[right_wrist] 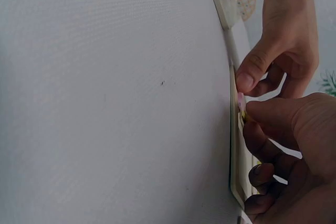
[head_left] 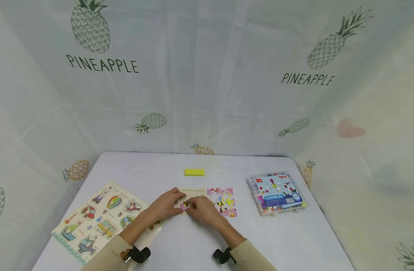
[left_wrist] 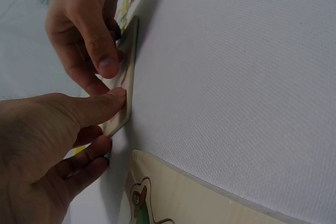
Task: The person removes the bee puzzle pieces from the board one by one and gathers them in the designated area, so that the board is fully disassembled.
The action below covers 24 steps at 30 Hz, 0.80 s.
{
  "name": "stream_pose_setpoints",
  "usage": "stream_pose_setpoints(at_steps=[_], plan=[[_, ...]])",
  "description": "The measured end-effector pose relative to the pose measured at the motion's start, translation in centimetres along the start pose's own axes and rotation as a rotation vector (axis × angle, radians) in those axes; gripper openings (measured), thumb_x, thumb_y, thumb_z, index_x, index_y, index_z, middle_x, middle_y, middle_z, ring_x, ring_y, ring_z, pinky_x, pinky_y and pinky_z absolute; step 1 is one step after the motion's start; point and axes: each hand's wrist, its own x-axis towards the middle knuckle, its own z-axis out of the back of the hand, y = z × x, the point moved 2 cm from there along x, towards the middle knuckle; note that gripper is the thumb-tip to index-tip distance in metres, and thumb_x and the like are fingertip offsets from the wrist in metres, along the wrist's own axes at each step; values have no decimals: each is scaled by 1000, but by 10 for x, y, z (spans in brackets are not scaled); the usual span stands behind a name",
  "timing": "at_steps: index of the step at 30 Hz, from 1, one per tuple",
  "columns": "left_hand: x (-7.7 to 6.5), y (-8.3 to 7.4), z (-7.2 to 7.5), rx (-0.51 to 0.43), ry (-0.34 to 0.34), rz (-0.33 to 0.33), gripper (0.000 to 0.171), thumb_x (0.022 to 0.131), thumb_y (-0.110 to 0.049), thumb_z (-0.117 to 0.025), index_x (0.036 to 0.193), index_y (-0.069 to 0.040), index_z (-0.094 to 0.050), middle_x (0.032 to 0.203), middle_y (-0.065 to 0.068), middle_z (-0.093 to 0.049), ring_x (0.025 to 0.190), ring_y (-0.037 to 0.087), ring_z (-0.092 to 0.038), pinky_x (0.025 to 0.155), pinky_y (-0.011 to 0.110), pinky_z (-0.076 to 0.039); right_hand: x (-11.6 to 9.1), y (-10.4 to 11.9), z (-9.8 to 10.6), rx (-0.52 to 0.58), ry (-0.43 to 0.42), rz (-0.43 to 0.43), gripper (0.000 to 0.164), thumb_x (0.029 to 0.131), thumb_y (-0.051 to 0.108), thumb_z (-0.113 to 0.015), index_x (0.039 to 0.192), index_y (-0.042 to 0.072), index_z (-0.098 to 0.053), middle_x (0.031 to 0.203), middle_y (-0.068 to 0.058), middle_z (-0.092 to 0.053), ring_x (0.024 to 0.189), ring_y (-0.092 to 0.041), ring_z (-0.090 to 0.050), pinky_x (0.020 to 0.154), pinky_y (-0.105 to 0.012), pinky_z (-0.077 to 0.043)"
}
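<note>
A small wooden puzzle tray [head_left: 195, 192] lies flat in the middle of the table. My left hand [head_left: 166, 204] holds its left end, with the thumb over the near edge and the fingers towards the far edge. In the right wrist view, a pink and yellow jigsaw piece [right_wrist: 241, 101] sits at the tray's near rim. My right hand [head_left: 203, 209] pinches that piece between thumb and index finger, close beside the left thumb. The right hand hides part of the tray. Just right of the tray, several colourful jigsaw pieces [head_left: 224, 202] lie grouped together.
A large wooden picture board [head_left: 102, 222] lies at the left, partly under the left forearm. Beyond the tray is a yellow block [head_left: 194, 172]. At the right stands a clear plastic box [head_left: 276, 192] of coloured beads. A printed pineapple curtain [head_left: 207, 94] surrounds the table.
</note>
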Motion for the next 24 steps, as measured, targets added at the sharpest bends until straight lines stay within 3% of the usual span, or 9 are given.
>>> stream_pose_setpoints(at_steps=[7,13,24], plan=[[1,0,-1,3,1,-13,50,82,-26,-84,126,-8,-69,110,-2,-59,85,8,-48,76,28,-46,2,1,0,30,-46,-11,16,91,15,-72,106,10,-76,75,11,-58,67,-2,-49,61,-21,-42],[0,0,0,-4,8,-24,48,83,-25,-84,125,-7,-69,110,-3,-58,85,7,-48,75,27,-45,5,3,1,57,-99,-5,11,89,11,-73,99,8,-77,84,7,-69,80,-3,-59,73,-22,-49],[-3,0,1,-16,31,-27,49,84,-24,-83,127,-5,-68,112,-1,-57,86,9,-49,76,28,-45,4,4,1,177,-140,-50,4,90,14,-73,92,11,-74,81,10,-67,70,-1,-56,64,-21,-48]])
